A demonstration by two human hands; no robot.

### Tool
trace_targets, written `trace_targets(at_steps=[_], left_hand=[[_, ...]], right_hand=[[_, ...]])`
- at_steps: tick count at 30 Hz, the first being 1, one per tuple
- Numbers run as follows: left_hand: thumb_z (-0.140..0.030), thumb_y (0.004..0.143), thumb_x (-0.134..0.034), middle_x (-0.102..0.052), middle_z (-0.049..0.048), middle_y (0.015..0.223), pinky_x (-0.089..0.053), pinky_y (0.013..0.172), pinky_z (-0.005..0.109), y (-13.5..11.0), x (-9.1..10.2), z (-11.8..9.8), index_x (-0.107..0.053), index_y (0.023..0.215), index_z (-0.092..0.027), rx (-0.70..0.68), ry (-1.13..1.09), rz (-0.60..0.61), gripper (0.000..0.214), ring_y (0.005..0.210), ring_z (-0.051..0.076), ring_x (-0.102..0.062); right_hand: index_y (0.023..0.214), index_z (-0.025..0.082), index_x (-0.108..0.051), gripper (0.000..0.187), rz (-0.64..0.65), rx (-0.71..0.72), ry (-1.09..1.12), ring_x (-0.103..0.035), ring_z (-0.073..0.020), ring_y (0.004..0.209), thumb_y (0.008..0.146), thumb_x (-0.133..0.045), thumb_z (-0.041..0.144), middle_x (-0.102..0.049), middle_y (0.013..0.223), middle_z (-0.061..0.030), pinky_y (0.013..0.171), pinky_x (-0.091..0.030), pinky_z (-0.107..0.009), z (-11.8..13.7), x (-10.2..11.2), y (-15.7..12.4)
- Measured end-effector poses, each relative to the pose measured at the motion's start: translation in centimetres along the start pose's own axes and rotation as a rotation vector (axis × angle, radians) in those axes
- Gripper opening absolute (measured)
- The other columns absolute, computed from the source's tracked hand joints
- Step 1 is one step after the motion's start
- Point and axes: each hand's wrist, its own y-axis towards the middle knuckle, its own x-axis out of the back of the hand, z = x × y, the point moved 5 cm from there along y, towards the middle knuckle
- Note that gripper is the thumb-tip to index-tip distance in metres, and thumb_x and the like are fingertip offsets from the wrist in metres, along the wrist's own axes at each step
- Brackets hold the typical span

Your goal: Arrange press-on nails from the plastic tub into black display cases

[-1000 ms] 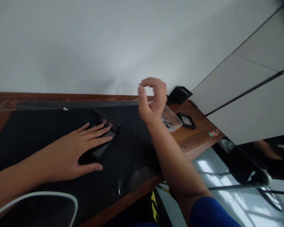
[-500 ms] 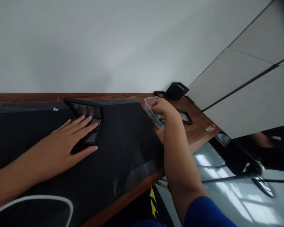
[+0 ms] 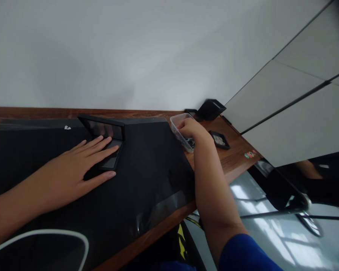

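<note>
My left hand (image 3: 73,169) lies flat with fingers spread on a dark phone (image 3: 110,161) that rests on a black mat (image 3: 147,169). A black angled stand (image 3: 103,128) sits just beyond the fingertips. My right hand (image 3: 192,130) reaches into a clear plastic container (image 3: 177,128) of small parts at the mat's right edge. Its fingers curl down inside the container, and what they hold, if anything, is hidden.
A wooden desk (image 3: 231,158) runs along a white wall. A small black tray (image 3: 219,139) and a black box (image 3: 211,108) sit at the far right corner. Coloured stickers (image 3: 250,154) mark the desk edge. A chair (image 3: 288,195) stands to the right.
My right hand dropped from a raised pinch above the desk into the clear container. The left hand stayed flat on the phone. The view shifted slightly.
</note>
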Motion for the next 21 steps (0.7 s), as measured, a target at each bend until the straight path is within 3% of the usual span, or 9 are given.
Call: trace_targets(at_steps=[5, 8, 12, 16, 19, 21], left_hand=[[-0.075, 0.105, -0.046, -0.042, 0.0048, 0.178, -0.033, 0.136, 0.061, -0.1, 0.0, 0.3, -0.051, 0.169, -0.034, -0.008, 0.01, -0.011, 0.076, 0.166, 0.036, -0.039], [-0.073, 0.105, -0.047, -0.04, 0.0032, 0.179, -0.036, 0.134, 0.061, -0.3, -0.1, 0.5, -0.048, 0.17, -0.036, -0.03, 0.042, 0.0, 0.075, 0.166, 0.037, -0.04], [-0.074, 0.104, -0.046, -0.039, 0.0025, 0.179, -0.039, 0.133, 0.061, -0.4, 0.0, 0.4, -0.046, 0.171, -0.036, -0.046, 0.089, -0.025, 0.077, 0.164, 0.037, -0.043], [-0.076, 0.103, -0.046, -0.04, 0.0057, 0.178, -0.044, 0.129, 0.064, -0.4, 0.2, -0.2, -0.049, 0.17, -0.032, -0.064, 0.106, -0.053, 0.08, 0.162, 0.04, -0.046], [-0.074, 0.103, -0.049, -0.04, 0.0063, 0.178, -0.044, 0.129, 0.065, -0.4, 0.5, -0.4, -0.048, 0.17, -0.031, -0.092, 0.09, -0.065, 0.08, 0.161, 0.041, -0.046], [-0.071, 0.103, -0.053, -0.044, 0.0056, 0.176, -0.045, 0.129, 0.065, -0.4, 0.6, -0.5, -0.047, 0.171, -0.032, -0.113, 0.068, -0.081, 0.079, 0.161, 0.041, -0.048]], right_hand=[[0.073, 0.019, -0.075, 0.012, 0.012, -0.012, -0.012, -0.067, -0.0207, 0.072, 0.084, -0.076, 0.023, -0.075, 0.075, -0.0068, 0.068, -0.049, -0.032, 0.4, 0.2, -0.7], [0.083, 0.017, -0.079, 0.007, -0.031, -0.037, -0.012, -0.068, -0.0221, 0.076, 0.085, -0.074, 0.022, -0.076, 0.078, -0.0086, 0.074, -0.049, -0.033, 0.3, 0.9, -1.0], [0.1, 0.013, -0.081, 0.02, -0.111, -0.085, -0.001, -0.07, -0.0252, 0.081, 0.089, -0.07, 0.026, -0.076, 0.082, -0.0127, 0.078, -0.049, -0.036, 0.0, 1.9, -1.4], [0.102, 0.014, -0.081, 0.022, -0.193, -0.084, 0.027, -0.07, -0.0258, 0.088, 0.093, -0.068, 0.03, -0.078, 0.093, -0.0146, 0.078, -0.048, -0.035, 0.1, 2.8, -2.1], [0.101, 0.016, -0.078, 0.023, -0.359, 0.016, 0.094, -0.067, -0.0223, 0.091, 0.099, -0.065, 0.034, -0.076, 0.097, -0.0117, 0.077, -0.044, -0.033, 0.6, 3.6, -2.5], [0.097, 0.017, -0.075, 0.024, -0.492, 0.197, 0.236, -0.061, -0.0175, 0.08, 0.102, -0.062, 0.037, -0.072, 0.088, -0.0064, 0.073, -0.041, -0.031, 1.5, 3.9, -2.7]])
